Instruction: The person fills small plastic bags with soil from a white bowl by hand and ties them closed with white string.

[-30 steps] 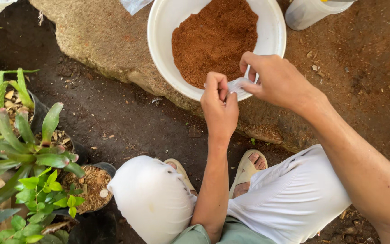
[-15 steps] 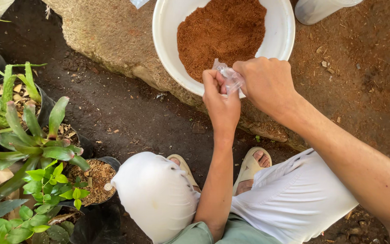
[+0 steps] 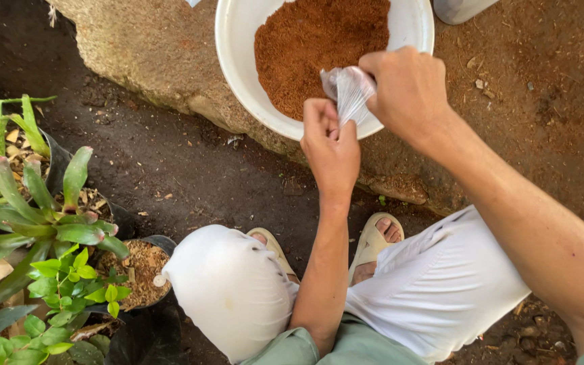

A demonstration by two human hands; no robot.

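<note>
Over dirt ground, we are now pinching a clear bag (image 3: pixel 348 91) in both our left hand (image 3: pixel 330 145) and right hand (image 3: pixel 407 91), raised above the bowl (image 3: pixel 238 61).

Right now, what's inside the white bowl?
The white bowl holds loose reddish-brown powder heaped toward the far side. The right hand and the small clear plastic bag, pinched with the left hand, cover the near rim.

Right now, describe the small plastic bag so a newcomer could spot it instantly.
Start at the big white bowl of reddish-brown powder resting on the stone ledge. At its near rim both hands meet, left hand below and right hand above. Pinched between them is the small plastic bag: clear and crinkled, the only see-through thing there.
</note>
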